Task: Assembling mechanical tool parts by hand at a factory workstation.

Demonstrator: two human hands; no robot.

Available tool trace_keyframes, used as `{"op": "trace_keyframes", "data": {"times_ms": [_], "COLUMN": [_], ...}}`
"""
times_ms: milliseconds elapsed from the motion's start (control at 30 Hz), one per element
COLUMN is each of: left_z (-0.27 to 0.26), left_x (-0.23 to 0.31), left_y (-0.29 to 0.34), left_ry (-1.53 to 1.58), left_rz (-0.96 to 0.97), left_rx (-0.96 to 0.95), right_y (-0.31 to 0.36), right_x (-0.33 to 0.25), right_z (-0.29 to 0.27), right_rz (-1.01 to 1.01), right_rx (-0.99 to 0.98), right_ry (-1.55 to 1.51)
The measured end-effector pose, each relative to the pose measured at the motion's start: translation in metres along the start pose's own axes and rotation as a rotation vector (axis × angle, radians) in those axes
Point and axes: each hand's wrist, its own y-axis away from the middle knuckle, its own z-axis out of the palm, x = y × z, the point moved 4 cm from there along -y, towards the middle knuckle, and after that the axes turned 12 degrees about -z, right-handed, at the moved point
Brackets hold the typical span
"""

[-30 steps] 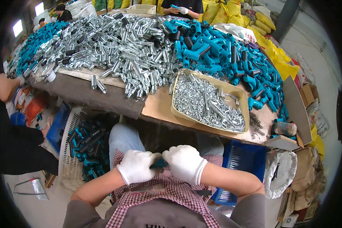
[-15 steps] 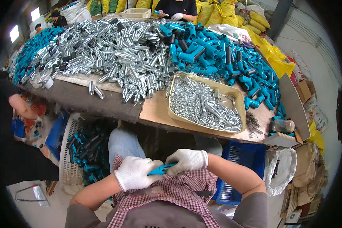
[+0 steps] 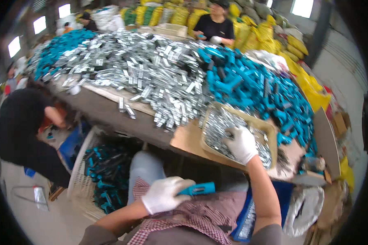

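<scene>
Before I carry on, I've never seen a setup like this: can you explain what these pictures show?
There is no machine here; someone is working by hand. Every picture comes from one head-worn fisheye camera looking down, so straight edges bend, and picture left is the wearer's left. The white-gloved left hand holds a slotted teal part. The right hand, also gloved, reaches into a cream tray of small metal pieces; whether it grips one, I can't tell. On the table lie a heap of silvery metal parts and a heap of teal parts.
</scene>
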Motion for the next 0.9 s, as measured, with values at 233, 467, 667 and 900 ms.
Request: {"op": "trace_keyframes", "data": {"times_ms": [233,467,667,900], "left_z": [0.003,0.000,-0.004,-0.006], "left_x": [-0.015,-0.024,-0.028,-0.017], "left_y": [0.017,0.012,0.010,0.013], "left_ry": [0.013,0.001,-0.035,-0.106], "left_rz": [-0.048,-0.027,-0.032,0.052], "left_rx": [-0.007,0.003,0.016,0.053], "right_y": [-0.007,0.004,0.026,0.053], "right_x": [0.017,0.029,-0.052,-0.084], "right_z": [0.029,0.002,0.003,0.026], "right_rz": [0.030,0.147,0.109,0.156], "right_rx": [-0.190,0.164,-0.067,-0.243], "right_ry": [-0.029,-0.382,-0.745,-0.924]}}
